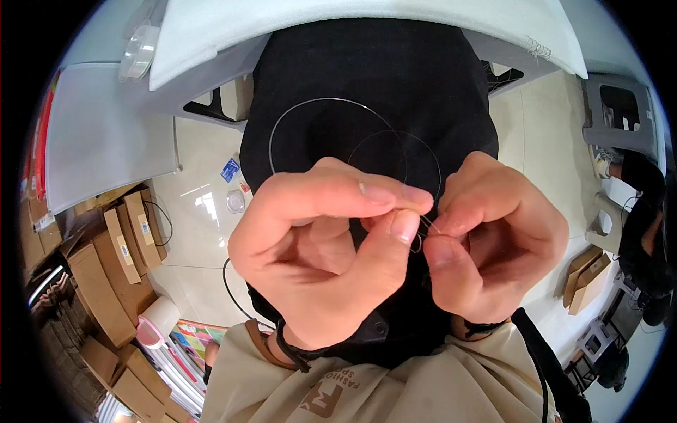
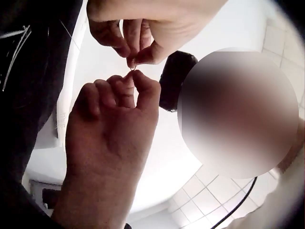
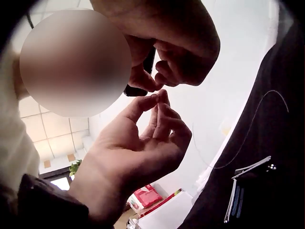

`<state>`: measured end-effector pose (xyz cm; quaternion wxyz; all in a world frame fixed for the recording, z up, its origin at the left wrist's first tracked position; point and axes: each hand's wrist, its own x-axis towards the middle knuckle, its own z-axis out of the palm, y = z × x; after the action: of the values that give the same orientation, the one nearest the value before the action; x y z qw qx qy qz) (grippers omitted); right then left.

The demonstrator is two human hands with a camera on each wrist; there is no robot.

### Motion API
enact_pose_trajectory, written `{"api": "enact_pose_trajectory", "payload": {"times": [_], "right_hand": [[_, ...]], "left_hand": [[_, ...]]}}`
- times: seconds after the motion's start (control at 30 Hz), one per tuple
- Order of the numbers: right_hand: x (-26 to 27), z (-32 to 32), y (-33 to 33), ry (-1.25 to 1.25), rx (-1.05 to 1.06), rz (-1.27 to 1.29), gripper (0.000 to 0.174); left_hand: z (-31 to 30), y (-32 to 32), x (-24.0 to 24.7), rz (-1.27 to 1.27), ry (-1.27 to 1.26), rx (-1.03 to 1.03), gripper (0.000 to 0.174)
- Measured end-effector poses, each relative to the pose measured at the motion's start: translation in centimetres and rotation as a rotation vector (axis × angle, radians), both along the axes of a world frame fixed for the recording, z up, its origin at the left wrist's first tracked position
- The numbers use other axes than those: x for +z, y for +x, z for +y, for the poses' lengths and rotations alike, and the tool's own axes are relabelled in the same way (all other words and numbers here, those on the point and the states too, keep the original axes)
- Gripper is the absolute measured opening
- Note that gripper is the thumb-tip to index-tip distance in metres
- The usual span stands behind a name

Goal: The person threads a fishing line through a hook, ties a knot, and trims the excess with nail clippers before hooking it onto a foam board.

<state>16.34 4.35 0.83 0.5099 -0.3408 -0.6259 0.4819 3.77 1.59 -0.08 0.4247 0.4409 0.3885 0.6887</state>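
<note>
In the head view my left hand (image 1: 321,254) pinches a thin wire (image 1: 330,99) between thumb and fingertips. A long, shiny curve of that wire arcs away above the left hand over black cloth (image 1: 374,63), and a finer loop crosses it. My right hand (image 1: 497,236), close beside, pinches the wire between thumb and index finger. Short strands and a small loop show in the narrow gap between both sets of fingertips. From the right wrist view, a loose length of wire (image 3: 245,138) curves across the dark cloth.
A white-topped table (image 1: 367,8) stands ahead, beyond the cloth. Cardboard boxes (image 1: 102,292) and a pink-rimmed bin (image 1: 159,317) are on the floor at left. A grey stool (image 1: 620,113) stands at right, near another person (image 1: 642,218). Loose wire (image 1: 539,48) lies on the table's right corner.
</note>
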Motion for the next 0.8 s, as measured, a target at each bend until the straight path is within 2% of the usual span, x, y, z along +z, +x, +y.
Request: {"api": "enact_pose_trajectory", "payload": {"times": [0.1, 0.2, 0.37, 0.53, 0.8], "right_hand": [[-0.2, 0.1, -0.3, 0.171, -0.073, -0.015, 0.014], [-0.9, 0.4, -1.1, 0.438, -0.179, -0.026, 0.016], [-0.9, -0.3, -0.9, 0.487, -0.207, -0.127, 0.020], [-0.7, -0.2, -1.7, 0.460, -0.245, -0.075, 0.014], [-0.3, -0.1, -0.6, 0.191, -0.049, 0.088, 0.011]], "left_hand": [[-0.2, 0.1, 0.1, 0.096, 0.010, 0.072, 0.022], [-0.3, 0.5, 0.2, 0.075, 0.002, 0.105, 0.023], [-0.5, 0.9, 0.0, -0.071, 0.019, 0.054, 0.023], [-0.4, 1.3, -0.1, -0.291, -0.025, -0.004, 0.021], [-0.2, 1.2, -0.4, -0.391, -0.057, -0.046, 0.021]]}}
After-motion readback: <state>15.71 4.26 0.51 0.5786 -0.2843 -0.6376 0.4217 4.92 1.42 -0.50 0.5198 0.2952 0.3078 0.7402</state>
